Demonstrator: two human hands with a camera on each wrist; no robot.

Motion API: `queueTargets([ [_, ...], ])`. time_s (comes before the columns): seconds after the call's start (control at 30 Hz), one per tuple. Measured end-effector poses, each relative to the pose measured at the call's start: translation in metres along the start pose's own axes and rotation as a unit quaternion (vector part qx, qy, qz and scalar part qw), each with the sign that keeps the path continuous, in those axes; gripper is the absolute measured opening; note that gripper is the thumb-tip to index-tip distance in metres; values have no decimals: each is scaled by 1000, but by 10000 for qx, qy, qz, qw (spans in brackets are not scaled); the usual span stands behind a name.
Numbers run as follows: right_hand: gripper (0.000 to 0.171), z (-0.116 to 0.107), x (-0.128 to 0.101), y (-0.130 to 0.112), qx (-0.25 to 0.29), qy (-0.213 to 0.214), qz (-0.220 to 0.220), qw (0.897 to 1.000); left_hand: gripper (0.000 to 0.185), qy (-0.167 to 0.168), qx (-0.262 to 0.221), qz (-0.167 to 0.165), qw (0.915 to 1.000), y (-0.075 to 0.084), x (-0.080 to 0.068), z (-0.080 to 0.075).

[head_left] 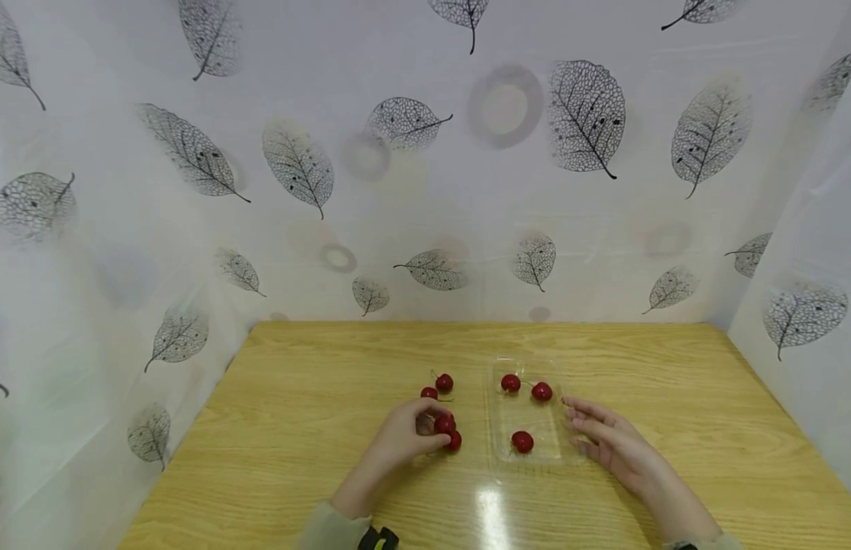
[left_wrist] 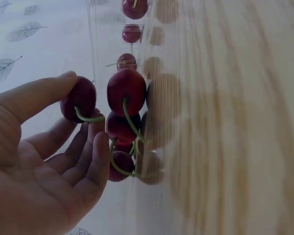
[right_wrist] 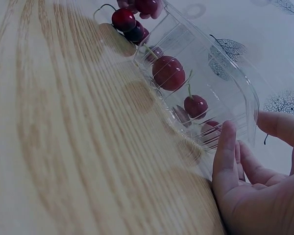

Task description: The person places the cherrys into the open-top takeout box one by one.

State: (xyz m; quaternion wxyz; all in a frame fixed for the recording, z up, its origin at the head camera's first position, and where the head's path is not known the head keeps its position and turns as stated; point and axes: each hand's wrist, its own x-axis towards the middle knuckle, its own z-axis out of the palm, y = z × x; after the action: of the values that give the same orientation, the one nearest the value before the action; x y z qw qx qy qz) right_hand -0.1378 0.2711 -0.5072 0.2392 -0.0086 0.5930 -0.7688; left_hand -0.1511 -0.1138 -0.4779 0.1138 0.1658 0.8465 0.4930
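My left hand pinches a dark red cherry between thumb and fingertips, its green stem hanging free. In the left wrist view the held cherry is raised beside other cherries on the table. One loose cherry lies just under the left hand, and two more, a cherry and a partly covered cherry, lie beyond it. A clear plastic box stands to their right with three cherries inside. At its right wall, my right hand rests with loosely extended fingers against the box.
The wooden table reaches back to a pale curtain printed with dark leaves, which also hangs along both sides. A bright light reflection lies on the table in front of the box. A dark band circles the left wrist.
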Motion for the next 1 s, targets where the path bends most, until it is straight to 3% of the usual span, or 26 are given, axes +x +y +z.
queueTargets([
  [0.5,30,0,0,0,16,-6,13,10000,31,-77,95,-36,9999,20,19,14],
  [0.73,31,-1,-1,1,113,-237,-140,9996,29,-121,137,88,9998,34,26,18],
  [1.0,33,-2,-1,1,155,-329,-216,9991,27,-172,-78,173,9997,48,35,25],
])
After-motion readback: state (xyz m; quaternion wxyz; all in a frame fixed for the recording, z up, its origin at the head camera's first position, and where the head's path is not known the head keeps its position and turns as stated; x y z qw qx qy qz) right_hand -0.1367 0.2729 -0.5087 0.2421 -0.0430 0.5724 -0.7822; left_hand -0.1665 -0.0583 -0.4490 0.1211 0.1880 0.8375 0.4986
